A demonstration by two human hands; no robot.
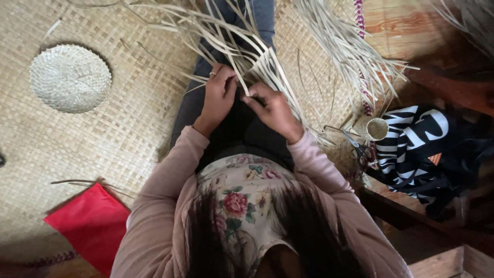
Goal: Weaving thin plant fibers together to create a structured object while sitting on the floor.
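Hair and a floral-print cloth point(242, 201) fill the bottom of my view, with pink sleeves point(159, 206) running forward from both sides. Just past them, over the lap, I see the two hands close together. My left hand point(218, 98) has its fingers curled and pressed together around the base of the pale straw strips point(247, 51), a ring showing on one finger. My right hand point(272, 108) pinches a single strip between thumb and forefinger, right beside the left thumb. The strips being worked sit between the two hands and fan upward and outward over the dark trousers point(206, 87), partly interlaced near the fingers.

To the left of my elbow, a red cloth point(92, 224) lies on the woven mat point(128, 134). To the right, near the forearm, I see scissors point(355, 144), a small roll of tape point(377, 128), and a black-and-white striped fabric point(411, 144) on the wooden floor.

Farther off, a round woven disc point(69, 78) rests on the mat at left, well apart from the hands. A loose bundle of straw point(350, 46) spreads across the mat at upper right.
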